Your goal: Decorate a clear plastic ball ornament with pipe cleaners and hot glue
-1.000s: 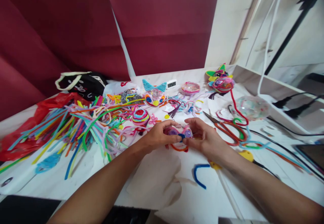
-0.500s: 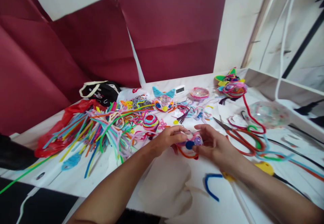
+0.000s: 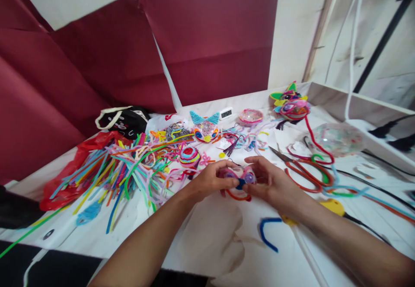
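Both hands hold a small craft face [image 3: 249, 177] over the white table, with two purple round eyes and an orange pipe-cleaner loop along its lower edge. A dark blue piece [image 3: 240, 184] lies between the eyes, under the tips of both thumbs. My left hand [image 3: 214, 179] closes round the left side, thumb in front and fingers behind. From the right, my right hand [image 3: 267, 181] grips the other side, its thumb on the blue piece. The back of the craft face is hidden by my fingers. A bent blue pipe cleaner [image 3: 267, 235] lies below my right hand.
Orange-handled scissors [image 3: 311, 176] and a yellow glue gun [image 3: 332, 207] lie to the right. Many loose pipe cleaners [image 3: 129, 170] spread over the left. Behind stand a blue-eared craft face [image 3: 206, 131], a small timer [image 3: 226, 113] and a pink-rimmed clear bowl [image 3: 250, 116].
The blue piece has moved up and left, from below the right eye to between the eyes. My left thumb now reaches it too. The whole view has shifted slightly.
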